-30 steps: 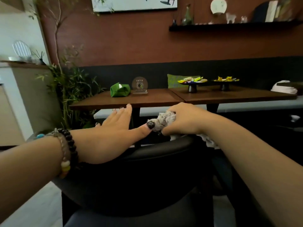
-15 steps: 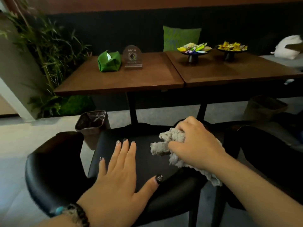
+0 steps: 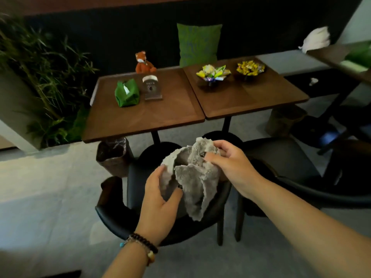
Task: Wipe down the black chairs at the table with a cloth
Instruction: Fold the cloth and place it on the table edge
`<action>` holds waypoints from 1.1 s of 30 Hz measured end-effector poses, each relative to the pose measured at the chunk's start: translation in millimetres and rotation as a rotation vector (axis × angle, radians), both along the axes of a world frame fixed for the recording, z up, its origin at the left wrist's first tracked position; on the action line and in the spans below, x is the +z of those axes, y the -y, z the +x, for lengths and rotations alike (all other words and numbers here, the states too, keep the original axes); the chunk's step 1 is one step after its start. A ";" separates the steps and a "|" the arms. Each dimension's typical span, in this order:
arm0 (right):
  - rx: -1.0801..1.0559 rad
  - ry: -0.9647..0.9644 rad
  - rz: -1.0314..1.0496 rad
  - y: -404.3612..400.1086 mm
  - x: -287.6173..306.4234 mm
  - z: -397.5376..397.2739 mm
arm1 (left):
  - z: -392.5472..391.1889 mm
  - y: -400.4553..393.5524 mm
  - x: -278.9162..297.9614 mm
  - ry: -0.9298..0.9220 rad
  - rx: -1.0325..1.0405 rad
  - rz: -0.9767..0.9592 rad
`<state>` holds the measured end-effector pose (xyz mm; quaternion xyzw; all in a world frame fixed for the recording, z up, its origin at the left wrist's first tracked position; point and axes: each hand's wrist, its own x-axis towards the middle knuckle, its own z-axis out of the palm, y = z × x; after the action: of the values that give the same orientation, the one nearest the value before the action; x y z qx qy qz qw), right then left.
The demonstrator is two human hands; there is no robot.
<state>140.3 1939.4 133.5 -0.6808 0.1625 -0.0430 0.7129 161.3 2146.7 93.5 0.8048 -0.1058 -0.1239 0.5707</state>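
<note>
Both hands (image 3: 160,195) grip cloth (image 3: 192,177) above chair (image 3: 112,215)

Setting: café or restaurant dining area. Two square wooden tables (image 3: 144,115) pushed together, pedestal bases. Dark banquette bench (image 3: 281,63) along wall with green cushion (image 3: 198,44). Black chairs (image 3: 114,213) facing. Tabletop: green tissue holder (image 3: 126,93), small acrylic sign (image 3: 152,88), two candy dishes (image 3: 213,74).
</note>
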 end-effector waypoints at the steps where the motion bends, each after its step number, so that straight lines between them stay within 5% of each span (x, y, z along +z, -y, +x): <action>1: 0.008 0.007 0.043 -3.1 23.4 -3.8 | 2.1 -1.4 23.4 -0.034 -0.016 -0.106; 4: 0.018 0.059 0.169 -10.9 88.1 -13.9 | 8.3 -6.2 89.0 -0.048 -0.027 -0.286; 8: 0.007 0.133 0.191 -16.8 150.0 -25.2 | 15.9 -12.7 148.1 0.152 -0.005 -0.314; 13: -0.059 0.163 -0.070 -6.9 193.7 -39.3 | 29.5 1.2 206.7 0.372 -0.081 -0.254; 23: 0.035 0.322 -0.667 50.8 241.5 -18.7 | 66.1 94.2 272.4 0.346 -0.265 -0.349; 31: -0.084 0.433 -0.804 154.8 274.0 48.0 | 119.8 139.3 293.7 0.855 -0.123 0.084; 33: -0.089 0.466 -0.917 172.5 277.7 58.7 | 133.5 149.1 293.6 0.842 -0.150 0.114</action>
<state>199.0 1767.0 411.2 -0.8882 -0.0076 -0.2906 0.3557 294.8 1997.6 387.1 0.8055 -0.3807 0.1684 0.4217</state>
